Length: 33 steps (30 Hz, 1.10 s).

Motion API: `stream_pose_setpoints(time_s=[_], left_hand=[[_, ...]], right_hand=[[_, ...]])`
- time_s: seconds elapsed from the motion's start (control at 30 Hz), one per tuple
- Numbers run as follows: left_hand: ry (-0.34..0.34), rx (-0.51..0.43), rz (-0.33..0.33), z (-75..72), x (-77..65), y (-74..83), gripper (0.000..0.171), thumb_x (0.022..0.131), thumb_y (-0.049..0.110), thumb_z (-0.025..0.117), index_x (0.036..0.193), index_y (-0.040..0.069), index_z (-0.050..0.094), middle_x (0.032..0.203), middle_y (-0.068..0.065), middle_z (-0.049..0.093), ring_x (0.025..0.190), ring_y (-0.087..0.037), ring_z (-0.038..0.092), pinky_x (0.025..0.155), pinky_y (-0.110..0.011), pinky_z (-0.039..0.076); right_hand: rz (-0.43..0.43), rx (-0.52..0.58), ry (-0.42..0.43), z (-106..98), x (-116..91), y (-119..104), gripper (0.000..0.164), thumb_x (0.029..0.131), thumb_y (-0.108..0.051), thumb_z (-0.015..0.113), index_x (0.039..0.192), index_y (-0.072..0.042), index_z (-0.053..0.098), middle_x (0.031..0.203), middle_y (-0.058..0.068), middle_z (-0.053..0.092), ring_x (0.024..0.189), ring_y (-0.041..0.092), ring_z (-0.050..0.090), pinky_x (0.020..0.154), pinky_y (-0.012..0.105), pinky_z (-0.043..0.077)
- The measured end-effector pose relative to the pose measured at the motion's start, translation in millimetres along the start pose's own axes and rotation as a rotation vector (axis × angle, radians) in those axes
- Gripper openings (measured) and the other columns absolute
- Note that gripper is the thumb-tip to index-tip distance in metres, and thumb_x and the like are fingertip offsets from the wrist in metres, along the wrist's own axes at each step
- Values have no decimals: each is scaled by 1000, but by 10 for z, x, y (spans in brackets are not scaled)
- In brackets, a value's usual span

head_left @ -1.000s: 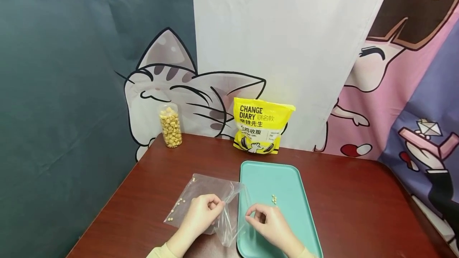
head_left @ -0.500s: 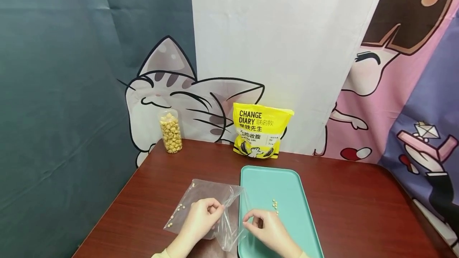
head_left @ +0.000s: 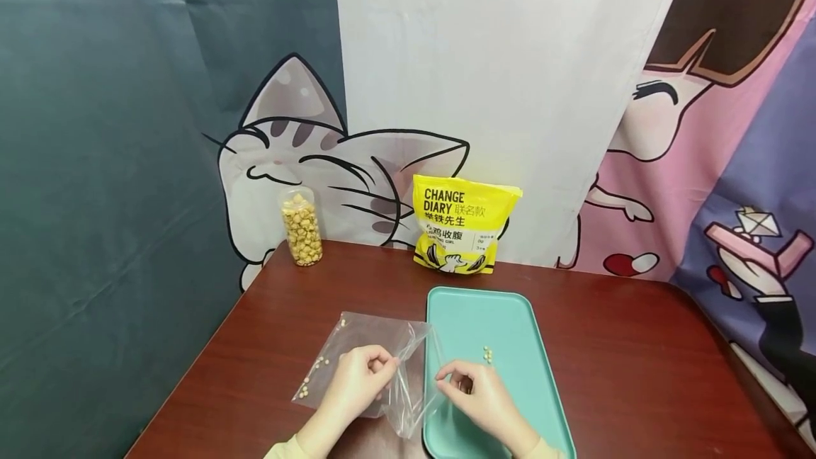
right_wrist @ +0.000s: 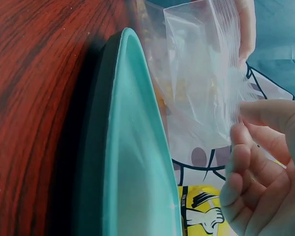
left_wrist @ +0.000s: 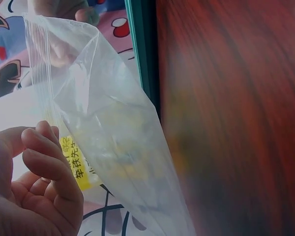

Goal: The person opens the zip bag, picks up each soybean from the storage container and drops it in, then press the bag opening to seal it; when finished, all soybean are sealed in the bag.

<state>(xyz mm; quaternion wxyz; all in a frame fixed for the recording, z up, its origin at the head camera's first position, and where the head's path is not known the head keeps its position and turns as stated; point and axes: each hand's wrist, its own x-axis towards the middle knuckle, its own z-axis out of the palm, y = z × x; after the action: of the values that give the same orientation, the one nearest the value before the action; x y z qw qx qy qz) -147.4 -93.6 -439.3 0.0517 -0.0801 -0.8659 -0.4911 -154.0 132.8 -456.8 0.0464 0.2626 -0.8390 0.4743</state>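
A clear zip-lock bag lies partly flat on the table, its mouth end raised and spread between the two hands. Several small pale pellets rest inside it along its far-left side and corner. My left hand pinches the mouth edge between thumb and forefinger. On the other side, my right hand pinches the zip strip at the mouth, thumb and fingertips together, the other fingers curled. Through the film in the left wrist view, the right hand shows blurred. Below the right hand is a teal tray.
Several pale pellets lie on the tray. A clear jar of popcorn-like pieces stands at the back left of the dark red table. A yellow pouch stands behind the tray against the printed curtain.
The head view has tipped slightly down and back up. Both hands keep nearly the same place at the bag's mouth.
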Motion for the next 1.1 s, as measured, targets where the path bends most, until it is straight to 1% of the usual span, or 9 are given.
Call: stream_pose_setpoints(time_s=[0.13,0.27,0.43,0.57,0.77,0.87,0.93,0.97,1.1], left_hand=[[0,9,-1,-14,4,-3,21,86,24,67,68,16,62,48,9,53,38,0,47,39,-19,31],[6,15,-2,-27,7,-7,21,86,25,67,67,16,62,48,10,52,39,-1,47,39,-19,30],[-9,4,-8,-17,2,-7,22,87,25,67,68,14,63,48,10,51,39,-1,47,39,-19,30],[-7,3,-12,-11,5,-6,21,87,25,67,68,15,62,48,9,51,39,-1,47,38,-19,29],[-3,6,-15,-10,6,-11,21,86,23,67,67,15,62,48,9,52,39,-1,47,38,-19,29],[-3,7,-16,-9,4,-14,21,86,23,67,67,15,62,48,8,52,39,-1,47,38,-19,29],[-3,9,-17,-8,4,-17,21,86,23,67,67,15,62,48,8,53,39,-1,47,38,-19,30],[-3,10,-19,-7,4,-18,21,86,23,67,67,15,62,48,8,53,39,0,47,38,-19,30],[-3,11,-20,-4,4,-20,21,86,23,67,67,15,62,48,8,53,38,0,46,38,-19,30]], right_hand=[[-9,-17,76,-31,14,4,6,83,-5,70,84,-11,68,59,-4,54,49,-4,40,44,20,38],[7,-37,130,-77,42,32,7,81,-1,71,82,-8,68,59,-1,55,49,-2,40,44,21,38],[77,-47,139,-161,25,86,5,82,-9,73,82,-12,69,62,-9,55,52,-2,44,48,21,41],[140,-36,141,-225,15,142,4,82,-14,73,81,-13,69,61,-10,54,51,0,45,49,21,41],[208,-46,221,-313,9,271,6,79,-8,74,78,-11,70,60,-9,52,51,1,44,49,20,38],[245,-73,254,-375,2,332,5,78,-7,74,79,-11,70,60,-8,53,51,2,44,50,21,38],[286,-121,263,-418,-8,369,5,78,-9,74,80,-13,71,60,-9,55,51,2,45,51,21,38],[293,-155,261,-439,-16,386,5,78,-11,74,80,-13,70,59,-9,55,51,2,45,50,22,38],[397,-239,218,-501,-41,452,7,77,-14,75,77,-15,69,57,-8,55,48,4,47,48,23,36]])
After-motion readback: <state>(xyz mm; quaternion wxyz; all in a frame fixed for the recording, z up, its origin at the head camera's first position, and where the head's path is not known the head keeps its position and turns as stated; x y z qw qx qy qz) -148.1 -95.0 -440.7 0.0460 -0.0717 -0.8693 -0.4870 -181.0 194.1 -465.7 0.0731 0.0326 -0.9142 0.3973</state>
